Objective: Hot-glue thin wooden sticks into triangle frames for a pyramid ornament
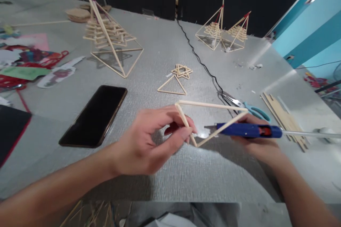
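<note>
My left hand (pixel 149 142) pinches one side of a triangle of thin wooden sticks (pixel 210 105), held just above the grey table (pixel 186 173). In my right hand (pixel 259 142) is a blue glue gun (pixel 247 130), gripped sideways, its metal nozzle pointing left at the triangle's lower stick near my left fingertips. A clear glue stick pokes out of the gun's back toward the right. A smaller flat stick triangle (pixel 173 87) and a small stack of stick triangles (pixel 182 71) lie further back on the table.
A black phone (pixel 94 115) lies left of my hands. Scissors with teal handles (pixel 247 107) and loose sticks (pixel 282 118) lie at right. A black cable (pixel 198 60) runs back. Stick pyramids stand at back left (pixel 112 42) and back right (pixel 222 30). Coloured paper scraps (pixel 29 64) lie far left.
</note>
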Demonstrator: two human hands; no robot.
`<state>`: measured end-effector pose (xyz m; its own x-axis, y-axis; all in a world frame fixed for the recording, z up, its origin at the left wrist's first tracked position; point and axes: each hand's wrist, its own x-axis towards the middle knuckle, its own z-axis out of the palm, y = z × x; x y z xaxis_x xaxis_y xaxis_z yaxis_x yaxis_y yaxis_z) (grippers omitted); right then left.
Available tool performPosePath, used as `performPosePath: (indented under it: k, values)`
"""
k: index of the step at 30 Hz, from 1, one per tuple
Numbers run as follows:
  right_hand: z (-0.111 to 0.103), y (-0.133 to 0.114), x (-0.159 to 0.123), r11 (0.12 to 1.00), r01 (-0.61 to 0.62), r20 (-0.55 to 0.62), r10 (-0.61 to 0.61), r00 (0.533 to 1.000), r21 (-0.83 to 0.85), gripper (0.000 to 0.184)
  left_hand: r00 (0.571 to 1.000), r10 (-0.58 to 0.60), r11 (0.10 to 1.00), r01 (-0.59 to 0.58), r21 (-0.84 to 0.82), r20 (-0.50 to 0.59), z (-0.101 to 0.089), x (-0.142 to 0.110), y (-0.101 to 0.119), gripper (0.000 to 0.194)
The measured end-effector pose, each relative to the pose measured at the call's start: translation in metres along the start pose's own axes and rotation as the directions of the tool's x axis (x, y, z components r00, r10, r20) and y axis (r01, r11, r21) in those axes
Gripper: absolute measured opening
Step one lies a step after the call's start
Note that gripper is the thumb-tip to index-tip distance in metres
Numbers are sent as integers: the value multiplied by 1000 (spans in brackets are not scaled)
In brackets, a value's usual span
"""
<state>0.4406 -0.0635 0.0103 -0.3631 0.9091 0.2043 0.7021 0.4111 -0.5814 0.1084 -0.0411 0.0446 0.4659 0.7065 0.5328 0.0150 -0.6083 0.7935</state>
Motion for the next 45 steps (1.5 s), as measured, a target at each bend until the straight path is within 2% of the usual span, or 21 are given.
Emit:
performPosePath:
  k: [4,9,11,16,19,26,30,38,45]
  values:
    - [1,-12,-1,997,58,-4,-58,998,56,17,998,56,997,-55,58,-14,0,2,-3,18]
    - [4,-21,-4,992,126,-139,-122,983,26,11,995,98,972,-103,212,33,2,1,-3,19]
    - [5,-20,-6,988,154,-156,-154,976,-14,9,993,103,964,-113,242,56,3,1,-4,19]
    - [9,-15,-8,977,198,-103,-205,973,-76,13,991,8,945,-51,322,135,5,-2,-6,20]
    - [11,-14,-7,979,189,-52,-193,980,-73,13,982,-33,936,-35,351,186,6,-3,-9,20]
    - [13,-15,-8,990,138,11,-137,990,-28,11,974,-25,940,-54,337,227,8,-3,-13,20]
    - [14,-13,-8,990,140,7,-140,990,15,21,970,-21,937,-64,342,241,7,-2,-13,19]
    - [14,-11,-9,989,146,-7,-145,989,32,13,977,-15,921,-69,384,211,4,-2,-11,19]
    - [14,-12,-10,988,155,-32,-156,987,-14,16,987,-2,928,-58,368,161,5,-1,-12,21]
